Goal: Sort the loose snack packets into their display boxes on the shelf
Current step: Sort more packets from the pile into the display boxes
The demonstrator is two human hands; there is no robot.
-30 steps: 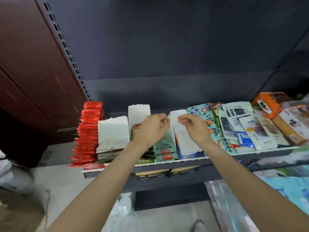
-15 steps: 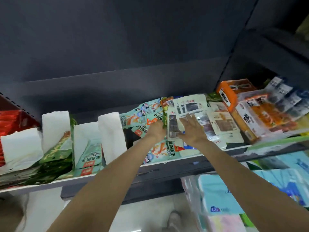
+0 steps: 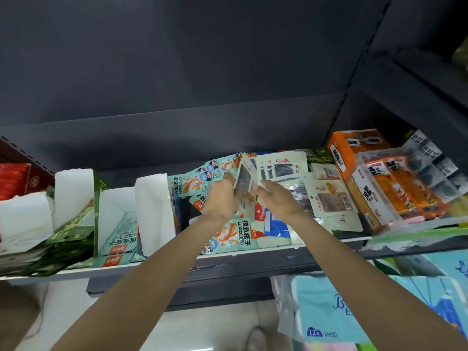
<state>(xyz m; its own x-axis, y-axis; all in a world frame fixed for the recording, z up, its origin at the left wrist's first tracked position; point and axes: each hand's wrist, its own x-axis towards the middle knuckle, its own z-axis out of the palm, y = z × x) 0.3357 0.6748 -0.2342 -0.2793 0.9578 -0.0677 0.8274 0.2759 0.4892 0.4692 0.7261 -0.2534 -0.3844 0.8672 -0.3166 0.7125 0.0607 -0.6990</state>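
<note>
A heap of loose snack packets (image 3: 326, 196) lies on the shelf (image 3: 253, 252), cream ones with dark windows and teal ones (image 3: 228, 236) with cartoon print. My left hand (image 3: 221, 198) and my right hand (image 3: 276, 201) are over the heap, side by side. Between them a cream packet (image 3: 244, 182) stands on edge; both hands grip it, the left at its left side, the right at its lower right. To the left stand white display boxes (image 3: 152, 209) with torn-open fronts, holding green and teal packets (image 3: 119, 239).
An orange display box (image 3: 352, 148) and a clear tray of orange snacks (image 3: 402, 188) sit at the right. Red packets (image 3: 12, 178) are at far left. Tissue packs (image 3: 326, 312) fill the lower shelf. A shoe (image 3: 258, 338) shows on the floor.
My view swung right from the white boxes to the loose heap. Both hands moved onto the heap and lifted one cream packet up on edge.
</note>
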